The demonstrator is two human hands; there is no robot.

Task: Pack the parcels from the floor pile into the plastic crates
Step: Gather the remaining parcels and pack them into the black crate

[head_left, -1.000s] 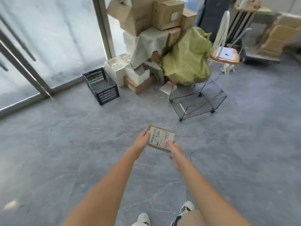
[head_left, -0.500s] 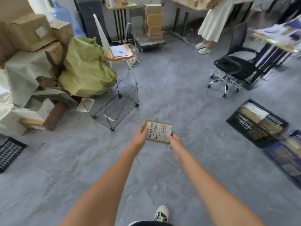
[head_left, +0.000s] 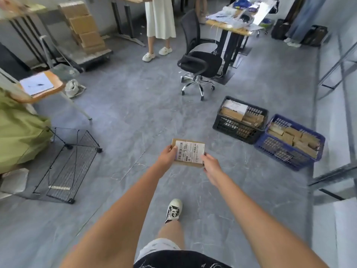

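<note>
Since a second ago my view has swung right: the cardboard heap and the lone black crate by the glass wall are gone from sight, and the two filled crates, only at the right edge half a second ago, now sit ahead and to my right. The small flat brown cardboard parcel with a white barcode label (head_left: 188, 153) has stayed between my hands throughout, label up, held out over the grey floor in front of me.

My left hand (head_left: 167, 156) grips the parcel's left edge, thumb on top by the label, fingers curled underneath. My right hand (head_left: 211, 165) pinches the near right corner, thumb on top; I cannot see how its other fingers lie under the box.

The black plastic lattice crate (head_left: 238, 130) stands on the floor, well apart from the parcel, and is packed with brown cardboard parcels, one with a large white label lying on top at the back. Touching its right side is the blue plastic lattice crate (head_left: 280, 149), also filled with brown boxes stacked close to the rim.

To my left a black wire basket on castors (head_left: 67, 163) lies tipped on the floor beside a bulging green sack (head_left: 18, 134). A black mesh office chair (head_left: 199, 60) stands beyond the crates.
</note>
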